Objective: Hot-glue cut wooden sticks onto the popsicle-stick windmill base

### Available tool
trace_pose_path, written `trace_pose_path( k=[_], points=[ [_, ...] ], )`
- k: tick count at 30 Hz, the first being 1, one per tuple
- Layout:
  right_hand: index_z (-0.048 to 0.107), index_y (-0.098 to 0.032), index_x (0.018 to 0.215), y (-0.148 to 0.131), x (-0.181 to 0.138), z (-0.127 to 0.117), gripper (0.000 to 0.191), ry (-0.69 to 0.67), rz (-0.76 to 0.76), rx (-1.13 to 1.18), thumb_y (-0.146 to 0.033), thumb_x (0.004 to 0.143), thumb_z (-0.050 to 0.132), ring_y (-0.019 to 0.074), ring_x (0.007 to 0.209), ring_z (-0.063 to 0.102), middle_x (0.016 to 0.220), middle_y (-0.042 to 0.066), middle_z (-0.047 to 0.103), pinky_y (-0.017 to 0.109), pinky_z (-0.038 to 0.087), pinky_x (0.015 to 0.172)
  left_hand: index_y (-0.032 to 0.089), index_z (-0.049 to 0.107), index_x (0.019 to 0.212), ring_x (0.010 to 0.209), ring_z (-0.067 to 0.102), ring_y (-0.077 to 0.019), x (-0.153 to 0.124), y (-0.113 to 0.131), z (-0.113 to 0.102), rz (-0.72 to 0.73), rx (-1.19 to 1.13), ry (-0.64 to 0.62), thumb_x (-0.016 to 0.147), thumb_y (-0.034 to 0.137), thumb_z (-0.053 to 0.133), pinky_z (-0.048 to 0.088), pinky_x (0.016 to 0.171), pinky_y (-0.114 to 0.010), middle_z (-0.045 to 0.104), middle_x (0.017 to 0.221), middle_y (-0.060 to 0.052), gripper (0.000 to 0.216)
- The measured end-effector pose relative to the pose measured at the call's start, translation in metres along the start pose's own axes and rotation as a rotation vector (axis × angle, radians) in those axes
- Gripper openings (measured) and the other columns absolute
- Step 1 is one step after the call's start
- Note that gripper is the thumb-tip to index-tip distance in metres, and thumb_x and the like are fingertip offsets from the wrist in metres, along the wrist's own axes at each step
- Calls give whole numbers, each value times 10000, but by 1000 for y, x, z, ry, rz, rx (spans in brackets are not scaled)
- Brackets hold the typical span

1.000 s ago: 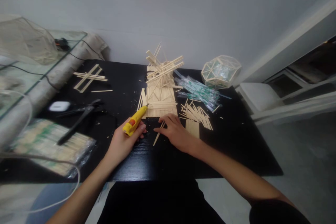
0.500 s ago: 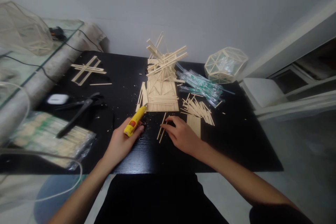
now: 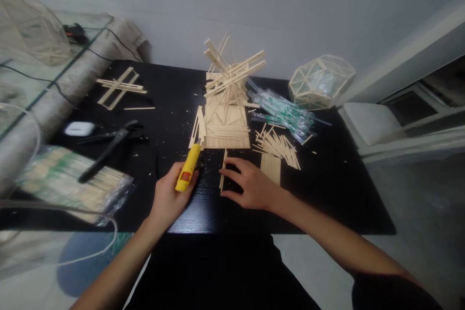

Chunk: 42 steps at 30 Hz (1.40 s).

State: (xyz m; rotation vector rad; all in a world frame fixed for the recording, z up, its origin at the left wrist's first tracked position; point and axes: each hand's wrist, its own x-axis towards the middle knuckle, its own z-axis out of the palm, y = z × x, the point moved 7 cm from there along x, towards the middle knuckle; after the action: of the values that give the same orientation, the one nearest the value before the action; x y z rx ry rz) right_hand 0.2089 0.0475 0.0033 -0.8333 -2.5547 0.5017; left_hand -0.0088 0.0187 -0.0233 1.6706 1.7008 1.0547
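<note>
My left hand (image 3: 169,193) is wrapped round a yellow glue gun (image 3: 188,167). Its metal tip points away from me, toward the wooden build. Two thin wooden sticks (image 3: 223,174) lie close together on the black table in front of me. My right hand (image 3: 250,184) is spread over their right side, with its fingertips and thumb touching them along their length. Just beyond stands a structure of wooden sticks (image 3: 232,80), with crossed blades on top and a slatted base (image 3: 227,143) that bears several loose sticks.
Right of centre lie a pile of short sticks (image 3: 278,147), a small wooden panel (image 3: 271,169) and clear plastic wrappers (image 3: 285,111). A faceted stick frame (image 3: 321,82) stands at the back right. Pliers (image 3: 109,155) rest on a bag of sticks (image 3: 69,179) at left, near a white case (image 3: 79,129).
My right fingers have spread along the sticks, and the two sticks, formerly apart, now lie close together. The glue gun has turned slightly more upright in view. The camera view has shifted a little.
</note>
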Motion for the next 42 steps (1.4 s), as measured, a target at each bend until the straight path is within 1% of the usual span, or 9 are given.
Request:
trace_pose_path(
  k=[2,5,14,17,20,26,34,37,42],
  points=[
    [695,-116,1318,2,0,1,509,5,-6,-6,-449,942,780,356,1326,630,1414,245,617,569,575,1090,230,664,1088,736,689,-158,0,-2,-3,-20,-25,34,980,399,662,544,699,-275,733,904,6,201],
    [701,-116,1304,5,0,3,442,21,-5,-11,-391,963,759,348,1318,636,1406,239,626,563,573,1096,228,673,1087,744,700,-164,0,-3,-5,-44,-58,70,966,388,677,561,703,-281,736,908,3,200],
    [723,-110,1255,2,-3,4,327,46,-21,13,-276,975,685,343,1362,609,1402,236,628,559,555,1126,232,676,1099,761,704,-166,-1,-6,-4,-35,-43,62,965,378,681,564,718,-288,735,921,-2,198],
    [727,-107,1249,1,-3,4,335,42,-25,5,-311,986,697,350,1378,597,1401,238,629,561,548,1136,226,662,1091,783,716,-176,0,1,-2,-19,7,20,976,415,664,560,722,-293,749,934,-12,221],
    [730,-134,1242,3,-3,5,339,42,-22,4,-365,996,705,341,1361,612,1398,217,635,559,561,1120,223,644,1064,739,694,-169,6,15,4,21,70,-74,977,445,661,531,681,-281,741,897,-5,239],
    [724,-121,1235,5,-5,5,316,57,-10,15,-320,993,688,331,1335,635,1405,229,634,539,570,1110,222,622,1042,663,626,-149,31,37,12,80,109,-169,955,417,681,495,651,-258,688,816,15,222],
    [717,-106,1249,4,-6,5,328,77,-8,22,-297,984,688,328,1344,632,1391,236,647,529,563,1122,224,574,1032,661,617,-170,53,39,28,55,179,-221,856,424,775,464,633,-277,676,828,8,334],
    [714,-137,1261,5,-7,6,321,71,-5,20,-314,995,684,325,1367,622,1417,217,645,545,561,1129,224,564,1048,683,636,-188,57,38,34,33,214,-227,842,430,793,459,633,-287,677,833,2,370],
    [693,-106,1322,7,-8,5,435,55,-15,26,-371,978,719,345,1391,609,1453,240,625,548,549,1149,226,552,1107,748,661,-206,56,36,44,93,279,-235,852,296,746,462,662,-298,694,920,-27,328]
  ],
)
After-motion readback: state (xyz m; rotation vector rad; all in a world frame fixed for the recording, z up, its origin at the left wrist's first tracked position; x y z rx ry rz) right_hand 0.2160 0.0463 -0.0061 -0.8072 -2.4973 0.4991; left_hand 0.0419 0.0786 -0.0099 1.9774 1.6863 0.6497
